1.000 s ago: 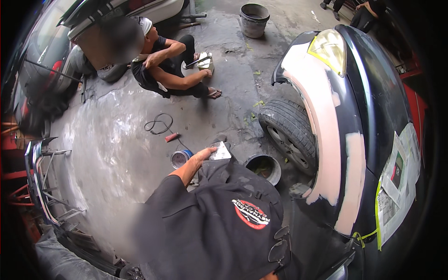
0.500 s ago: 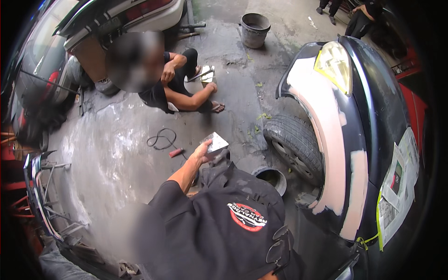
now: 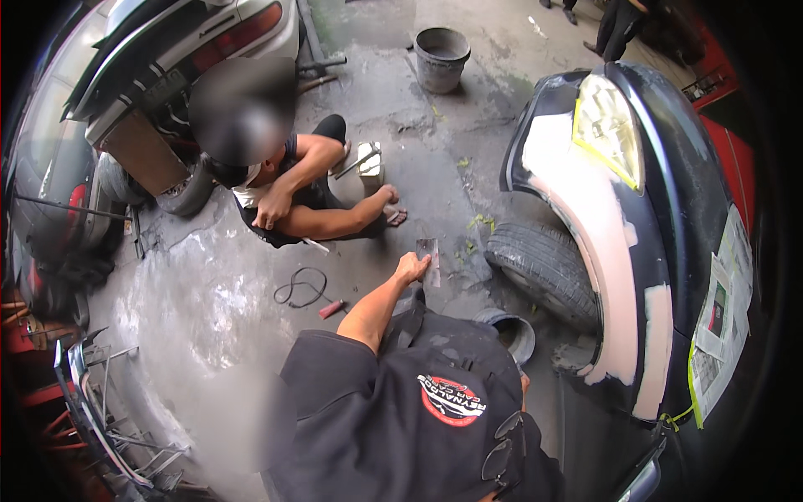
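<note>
My left hand (image 3: 412, 267) grips a thin, flat rectangular plate (image 3: 432, 274) held out over the concrete, just left of the car wheel (image 3: 535, 259). My right hand cannot be seen; only a sliver of skin shows beside my dark shirt. A dark bucket (image 3: 519, 333) stands by the wheel, partly hidden by my body. A coiled black cord (image 3: 288, 289) with a red-handled item (image 3: 332, 309) lies left of my arm. The dark fender (image 3: 657, 251) has pale filler patches (image 3: 619, 293) and a masked headlamp (image 3: 606, 125).
A co-worker (image 3: 322, 217) squats ahead beside a pale block (image 3: 370, 176) with a tool on it. A large bucket (image 3: 442, 71), parked cars (image 3: 180, 33), loose tyres (image 3: 184, 197) and a panel on a metal stand (image 3: 84, 385) surround the area. Other people (image 3: 615, 38) stand at the back right.
My left arm has swung slightly right, and the plate is now turned more edgewise. The co-worker leans forward, their hand off the block and lower. The view has shifted.
</note>
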A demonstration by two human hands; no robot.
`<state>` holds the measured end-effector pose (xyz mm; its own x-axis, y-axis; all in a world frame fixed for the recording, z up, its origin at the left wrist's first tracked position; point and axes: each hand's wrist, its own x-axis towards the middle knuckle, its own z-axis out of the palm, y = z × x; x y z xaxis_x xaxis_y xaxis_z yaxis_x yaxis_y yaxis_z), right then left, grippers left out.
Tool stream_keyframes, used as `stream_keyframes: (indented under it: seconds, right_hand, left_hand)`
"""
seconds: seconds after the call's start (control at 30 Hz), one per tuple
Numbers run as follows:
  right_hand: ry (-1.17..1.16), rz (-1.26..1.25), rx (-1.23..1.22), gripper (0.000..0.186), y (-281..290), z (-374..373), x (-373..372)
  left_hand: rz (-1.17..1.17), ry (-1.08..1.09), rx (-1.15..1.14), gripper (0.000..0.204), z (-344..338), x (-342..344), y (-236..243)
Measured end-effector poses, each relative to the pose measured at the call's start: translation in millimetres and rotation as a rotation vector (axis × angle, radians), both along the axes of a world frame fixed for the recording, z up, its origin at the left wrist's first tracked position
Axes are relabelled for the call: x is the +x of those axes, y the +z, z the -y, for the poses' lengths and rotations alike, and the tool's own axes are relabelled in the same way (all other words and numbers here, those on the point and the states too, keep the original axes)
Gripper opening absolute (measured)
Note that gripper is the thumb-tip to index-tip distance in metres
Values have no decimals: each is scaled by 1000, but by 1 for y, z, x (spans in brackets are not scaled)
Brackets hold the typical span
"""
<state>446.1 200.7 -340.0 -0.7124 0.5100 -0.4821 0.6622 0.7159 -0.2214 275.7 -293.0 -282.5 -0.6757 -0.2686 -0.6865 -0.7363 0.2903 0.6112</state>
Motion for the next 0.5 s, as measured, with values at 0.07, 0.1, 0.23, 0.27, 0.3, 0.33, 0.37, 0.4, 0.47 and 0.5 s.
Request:
stream_keyframes:
  seconds: [0.07,0.1,0.23,0.27,0.3,0.33,0.37,0.4,0.47,0.5]
  right_hand:
    - [28,52,1,36,11,38,-55]
    - [32,71,-4,36,12,81,-113]
    - [41,179,6,36,25,74,-93]
    - [51,207,0,36,33,74,-89]
    - [53,228,-6,36,38,73,-86]
    - [55,247,-13,36,44,72,-83]
    - [60,262,-26,36,51,73,-83]
    - [77,280,-43,36,57,73,-86]
    - [89,300,-65,36,65,75,-100]
    - [115,265,-105,36,63,82,-115]
  left_hand:
    - [-53,-40,-97,55,8,25,-33]
    - [-135,-96,-208,53,13,32,-47]
    - [27,-89,-282,45,42,58,-47]
    - [42,-94,-316,44,51,72,-58]
    - [87,-91,-263,44,60,77,-49]
    - [113,-124,-270,44,65,82,-38]
    - [137,-153,-282,44,72,87,-29]
    - [152,-144,-288,44,77,97,-26]
    - [177,-146,-319,44,82,108,-21]
    - [180,-148,-328,44,83,109,-17]
